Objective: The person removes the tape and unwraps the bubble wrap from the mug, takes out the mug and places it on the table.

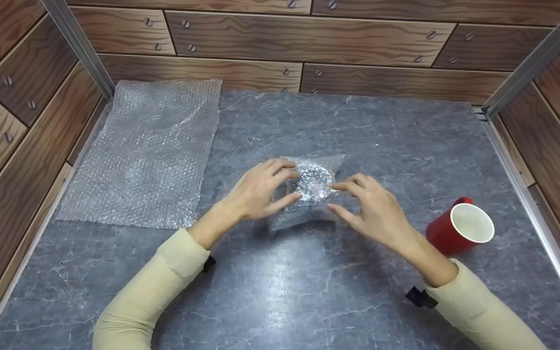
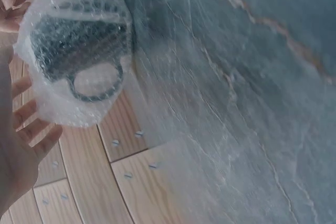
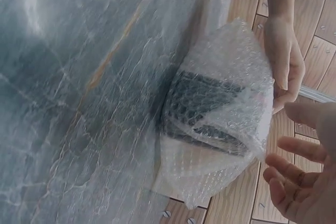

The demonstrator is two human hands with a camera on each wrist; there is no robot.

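A dark mug in bubble wrap [image 1: 315, 181] stands near the middle of the table, between both hands. Through the clear wrap, its handle [image 2: 94, 97] shows in the left wrist view. My left hand [image 1: 263, 190] is at the left side of the bundle, fingers spread and thumb apart from them. On the other side, my right hand [image 1: 377, 206] has its fingertips right at the wrap's edge, with the thumb lower and apart. In the right wrist view the right hand's fingers [image 3: 296, 150] are loosely bent beside the wrap, pinching nothing.
A flat sheet of bubble wrap [image 1: 148, 150] lies at the back left of the grey marbled table [image 1: 280, 291]. To the right, by my right forearm, stands a red mug [image 1: 447, 232] with a white inside. Wood-patterned walls [image 1: 309, 41] enclose the back and sides.
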